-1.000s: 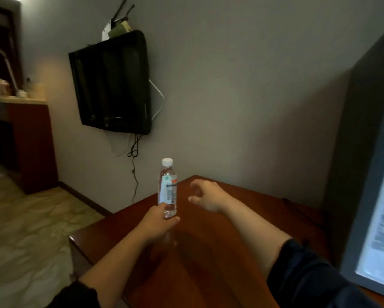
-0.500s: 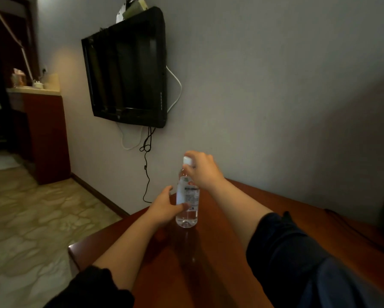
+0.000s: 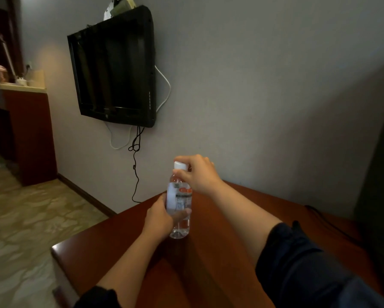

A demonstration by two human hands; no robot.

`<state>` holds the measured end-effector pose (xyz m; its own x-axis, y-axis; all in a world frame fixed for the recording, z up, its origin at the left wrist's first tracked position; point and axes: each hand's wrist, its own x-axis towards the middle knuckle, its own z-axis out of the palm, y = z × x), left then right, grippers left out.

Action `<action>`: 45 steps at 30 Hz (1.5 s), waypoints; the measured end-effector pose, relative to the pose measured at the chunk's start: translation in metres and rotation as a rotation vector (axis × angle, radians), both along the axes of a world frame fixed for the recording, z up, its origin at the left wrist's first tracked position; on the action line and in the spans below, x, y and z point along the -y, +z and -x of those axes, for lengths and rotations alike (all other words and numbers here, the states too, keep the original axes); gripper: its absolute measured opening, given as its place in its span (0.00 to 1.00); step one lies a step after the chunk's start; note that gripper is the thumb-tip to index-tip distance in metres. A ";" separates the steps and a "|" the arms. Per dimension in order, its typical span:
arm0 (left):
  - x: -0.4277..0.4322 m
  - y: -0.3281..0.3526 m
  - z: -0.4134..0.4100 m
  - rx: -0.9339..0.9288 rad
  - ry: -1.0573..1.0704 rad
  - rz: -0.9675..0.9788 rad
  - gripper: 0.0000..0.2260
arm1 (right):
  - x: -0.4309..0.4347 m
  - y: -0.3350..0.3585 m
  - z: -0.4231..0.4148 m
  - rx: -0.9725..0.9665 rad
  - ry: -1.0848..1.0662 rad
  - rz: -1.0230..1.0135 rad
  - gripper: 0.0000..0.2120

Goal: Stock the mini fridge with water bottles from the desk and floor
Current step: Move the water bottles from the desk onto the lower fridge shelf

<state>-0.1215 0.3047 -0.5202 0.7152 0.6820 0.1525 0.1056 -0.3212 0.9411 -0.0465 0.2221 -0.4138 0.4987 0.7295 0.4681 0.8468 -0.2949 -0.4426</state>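
The water bottle (image 3: pixel 179 201) looks to be standing upright on the desk (image 3: pixel 231 252), toward its far left corner. The left hand (image 3: pixel 158 220) is wrapped round the lower body and the right hand (image 3: pixel 197 176) is pinching the cap and neck. My worry is the cap pinch: if the lower grip lets go early, the bottle could swing, slip and roll off onto the floor (image 3: pixel 19 230).

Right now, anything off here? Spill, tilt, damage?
Nothing wrong at the bottle: upright, cap on, gripped by left hand and right hand, no spill on the desk. Only oddities: clutter perched on top of the wall TV, and cables dangling loose beneath it.
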 end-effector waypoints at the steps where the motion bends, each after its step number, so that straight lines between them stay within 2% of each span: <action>1: 0.008 0.001 0.005 0.001 -0.004 -0.008 0.19 | 0.007 0.000 0.004 -0.008 0.004 -0.003 0.16; 8: 0.071 0.000 0.043 -0.027 -0.066 -0.065 0.18 | 0.081 0.003 0.037 -0.005 0.004 0.002 0.15; 16: 0.155 0.001 0.087 -0.015 -0.143 -0.123 0.26 | 0.178 0.002 0.078 0.082 -0.047 0.019 0.17; 22: 0.214 0.001 0.100 -0.006 -0.219 -0.194 0.24 | 0.256 -0.002 0.100 0.073 -0.076 -0.034 0.15; 24: 0.233 0.008 0.100 -0.015 -0.244 -0.284 0.22 | 0.281 -0.005 0.102 0.058 -0.103 -0.063 0.19; 27: 0.260 0.018 0.096 -0.037 -0.291 -0.342 0.20 | 0.319 -0.009 0.098 0.006 -0.169 -0.083 0.28; 29: 0.280 0.022 0.089 -0.030 -0.326 -0.342 0.20 | 0.342 -0.010 0.095 -0.061 -0.218 -0.125 0.30; 31: 0.301 0.027 0.080 -0.011 -0.383 -0.343 0.20 | 0.363 -0.010 0.093 -0.146 -0.234 -0.182 0.28; 34: 0.335 0.034 0.062 0.042 -0.451 -0.326 0.19 | 0.393 -0.013 0.085 -0.195 -0.271 -0.257 0.16; 35: 0.347 0.037 0.056 0.065 -0.459 -0.320 0.19 | 0.403 -0.013 0.083 -0.198 -0.284 -0.264 0.15; 40: 0.401 0.047 0.020 0.145 -0.495 -0.296 0.22 | 0.453 -0.015 0.074 -0.181 -0.378 -0.282 0.22; 45: 0.455 0.056 -0.006 0.160 -0.656 -0.228 0.18 | 0.503 -0.010 0.057 -0.107 -0.553 -0.282 0.26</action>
